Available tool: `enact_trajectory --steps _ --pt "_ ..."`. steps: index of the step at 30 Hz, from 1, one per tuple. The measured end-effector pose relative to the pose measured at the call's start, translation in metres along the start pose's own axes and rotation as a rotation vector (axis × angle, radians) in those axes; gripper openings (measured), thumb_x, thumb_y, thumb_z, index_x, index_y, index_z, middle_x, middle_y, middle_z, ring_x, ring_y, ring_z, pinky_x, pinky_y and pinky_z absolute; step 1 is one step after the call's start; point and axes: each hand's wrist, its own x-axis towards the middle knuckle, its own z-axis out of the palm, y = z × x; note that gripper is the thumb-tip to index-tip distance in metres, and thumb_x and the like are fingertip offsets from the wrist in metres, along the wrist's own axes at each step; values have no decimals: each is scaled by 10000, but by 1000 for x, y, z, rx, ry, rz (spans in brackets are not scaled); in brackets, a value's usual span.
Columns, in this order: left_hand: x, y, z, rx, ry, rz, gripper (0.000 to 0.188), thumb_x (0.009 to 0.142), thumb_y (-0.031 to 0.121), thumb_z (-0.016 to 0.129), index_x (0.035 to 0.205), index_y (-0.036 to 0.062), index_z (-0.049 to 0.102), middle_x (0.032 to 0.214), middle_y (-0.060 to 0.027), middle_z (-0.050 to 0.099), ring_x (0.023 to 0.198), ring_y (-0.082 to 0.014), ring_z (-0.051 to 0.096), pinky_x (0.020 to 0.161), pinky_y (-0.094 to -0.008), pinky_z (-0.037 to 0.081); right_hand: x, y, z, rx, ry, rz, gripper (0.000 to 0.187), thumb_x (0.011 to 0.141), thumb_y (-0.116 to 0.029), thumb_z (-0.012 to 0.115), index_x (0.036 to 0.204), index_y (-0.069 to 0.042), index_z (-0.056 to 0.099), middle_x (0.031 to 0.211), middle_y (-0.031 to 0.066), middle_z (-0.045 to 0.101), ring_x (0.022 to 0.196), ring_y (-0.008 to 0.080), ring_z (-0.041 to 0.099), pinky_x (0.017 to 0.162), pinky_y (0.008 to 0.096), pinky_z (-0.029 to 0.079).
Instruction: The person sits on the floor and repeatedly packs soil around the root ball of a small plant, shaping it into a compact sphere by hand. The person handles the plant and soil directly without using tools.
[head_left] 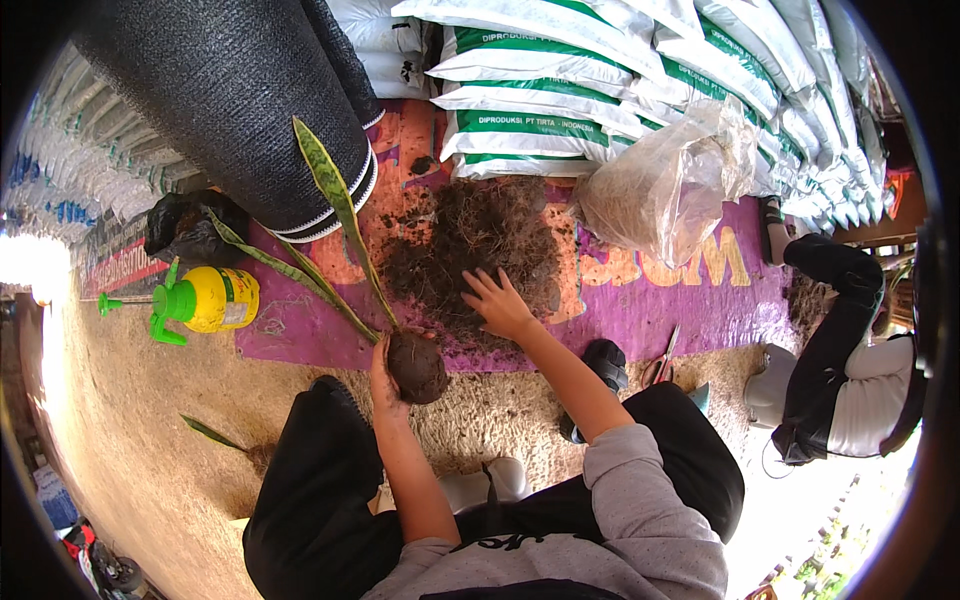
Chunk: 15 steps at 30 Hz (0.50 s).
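My left hand is closed around the side of a dark, round soil ball at the base of a snake plant. The plant's long green leaves with yellow edges lean up and to the left. Its ball is held in front of my knees, close to the near edge of a purple and orange sheet. On that sheet lies a loose heap of dark soil and root fibres. My right hand rests at the heap's near side with its fingers spread, nothing visible in them.
A yellow spray bottle and a black plastic bag are at left, below black rolls. White-green sacks are stacked behind. A clear bag of brown material, red-handled scissors and another person are at right.
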Motion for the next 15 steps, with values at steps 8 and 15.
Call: enact_trajectory --steps 8,15 --pt "-3 -4 5 -20 48 38 384 898 350 495 1020 -3 589 952 -199 644 839 -292 643 732 -396 542 -29 65 5 137 157 -40 297 728 -30 568 1018 -68 625 1148 119 535 1096 278 503 897 365 437" --pt "-2 -7 14 14 25 9 359 903 334 498 982 -2 598 936 -191 646 805 -280 645 709 -380 544 -20 122 -26 609 568 567 381 687 1 672 1058 -73 626 1092 152 579 1022 298 558 843 360 461"
